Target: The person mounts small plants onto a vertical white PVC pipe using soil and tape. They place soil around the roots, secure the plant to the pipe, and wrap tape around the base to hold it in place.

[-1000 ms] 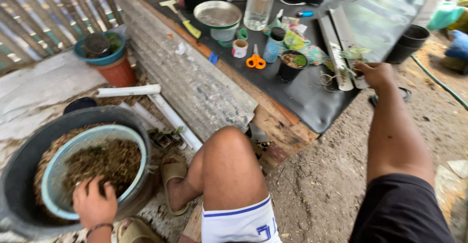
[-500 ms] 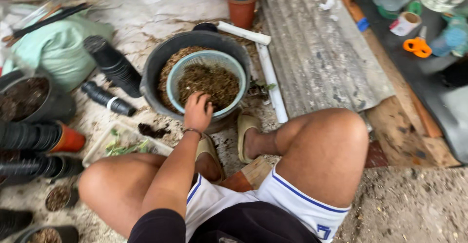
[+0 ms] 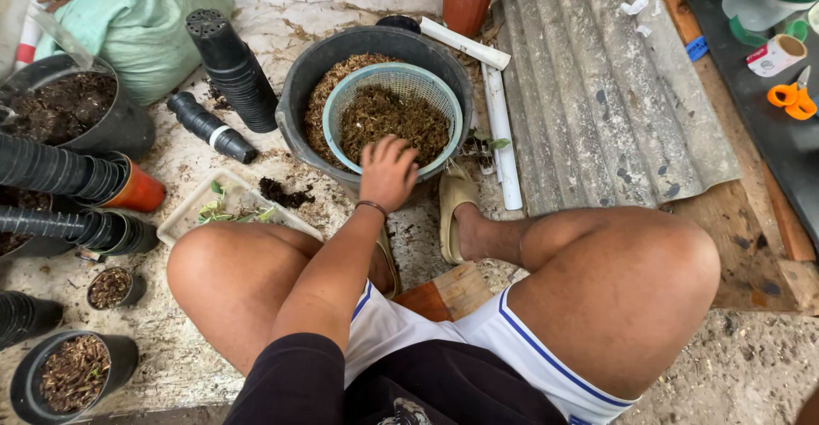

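Observation:
I sit on the ground with my knees apart. My left hand (image 3: 388,173) reaches forward over the near rim of a teal mesh basket (image 3: 341,105), its fingers curled over the rim and into the brown chopped fibre (image 3: 392,113) that fills it. The basket sits inside a big black tub (image 3: 294,92) with more fibre around it. My right hand is out of view.
A white tray (image 3: 183,220) with green seedlings lies by my left knee. Stacks of black pots (image 3: 230,66), a green sack (image 3: 128,24) and soil-filled pots (image 3: 72,374) crowd the left. A corrugated sheet (image 3: 597,92), a white pipe (image 3: 499,135) and orange scissors (image 3: 789,101) lie right.
The view has swung from the table on the right down to the tub. My right hand, which rested on that table, has left the view. My left hand stays at the basket's rim.

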